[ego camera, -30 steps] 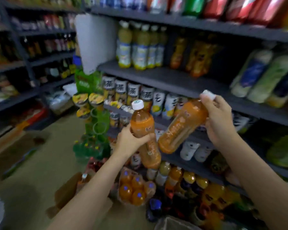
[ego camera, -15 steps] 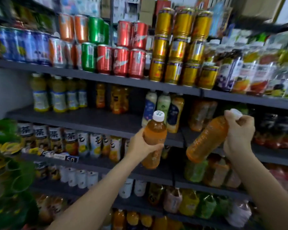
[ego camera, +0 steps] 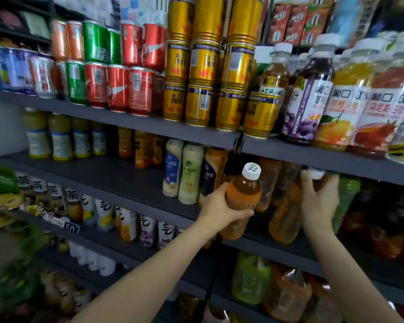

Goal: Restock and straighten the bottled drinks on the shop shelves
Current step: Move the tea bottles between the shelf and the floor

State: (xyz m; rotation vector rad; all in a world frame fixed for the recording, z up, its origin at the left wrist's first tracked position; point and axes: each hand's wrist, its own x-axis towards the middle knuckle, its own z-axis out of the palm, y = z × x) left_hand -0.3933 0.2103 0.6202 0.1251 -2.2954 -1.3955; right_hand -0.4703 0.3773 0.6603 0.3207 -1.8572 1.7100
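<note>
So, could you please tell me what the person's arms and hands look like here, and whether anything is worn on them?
Both forearms are bare up to the frame's lower edge: no sleeves show. The left hand and the right hand wear no gloves, and no watch, bracelet or ring is visible on either.

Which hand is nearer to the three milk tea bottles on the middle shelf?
Left. The left hand, gripping an orange bottle, is just right of the milk tea bottles. The right hand, holding another bottle, is farther right.
</note>
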